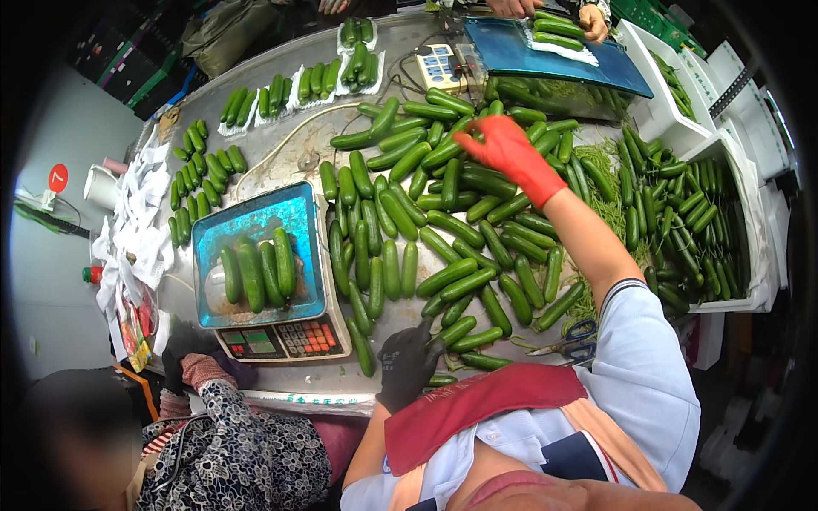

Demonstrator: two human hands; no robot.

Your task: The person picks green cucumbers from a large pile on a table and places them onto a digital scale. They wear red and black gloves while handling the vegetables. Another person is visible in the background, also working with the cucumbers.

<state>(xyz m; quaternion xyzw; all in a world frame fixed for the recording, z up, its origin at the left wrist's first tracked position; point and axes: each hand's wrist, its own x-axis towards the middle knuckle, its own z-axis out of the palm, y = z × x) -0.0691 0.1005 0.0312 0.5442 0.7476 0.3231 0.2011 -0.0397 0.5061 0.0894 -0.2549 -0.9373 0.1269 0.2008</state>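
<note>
My right hand, in a red rubber glove, reaches over the far part of a heap of green cucumbers. Its fingers are apart and no cucumber shows in them. My left hand, in a black glove, is at the near edge of the heap, close to the end of a cucumber. Whether its fingers grip anything is not clear. Scissors with blue handles lie to the right, beside loose green beans. Left of the heap, a digital scale carries several cucumbers on its blue pan.
White foam boxes stand on the right with cucumbers inside. Cucumbers on white net sleeves line the far side, and more sleeves are piled left. A co-worker's sleeve is near left; another person's hands are by a second scale.
</note>
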